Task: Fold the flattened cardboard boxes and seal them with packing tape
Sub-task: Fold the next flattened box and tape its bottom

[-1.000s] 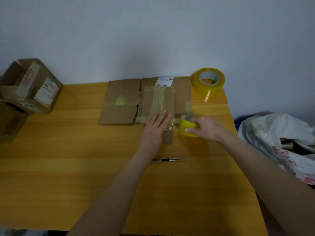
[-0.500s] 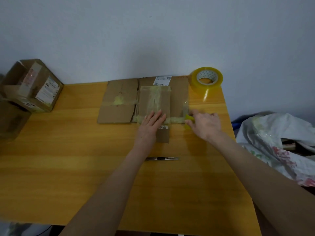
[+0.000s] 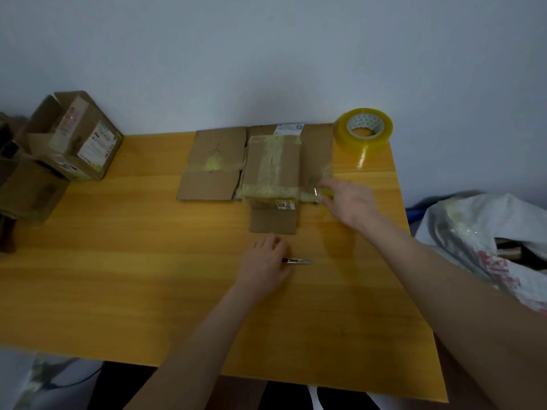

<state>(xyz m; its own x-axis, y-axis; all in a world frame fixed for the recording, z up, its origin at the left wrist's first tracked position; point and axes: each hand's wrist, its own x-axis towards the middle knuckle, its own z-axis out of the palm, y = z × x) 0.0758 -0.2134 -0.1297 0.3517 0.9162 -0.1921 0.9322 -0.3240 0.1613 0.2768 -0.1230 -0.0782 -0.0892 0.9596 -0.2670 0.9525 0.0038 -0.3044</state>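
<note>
Cutting cleanly needs tension: the right hand (image 3: 349,202) grips the small yellow tape roll (image 3: 326,193), and the left hand (image 3: 265,266) curls round the slim metal cutter (image 3: 297,261). Slice close beside the right fingertips.

A flattened brown cardboard box (image 3: 217,165) is being kept flat at the far middle of the table (image 3: 148,276), its centre panel crossed by yellowish tape strips. A small yellow tape roll (image 3: 325,194) is being held at its right edge. A larger tape roll (image 3: 365,130) is being left at the far right corner.
</note>
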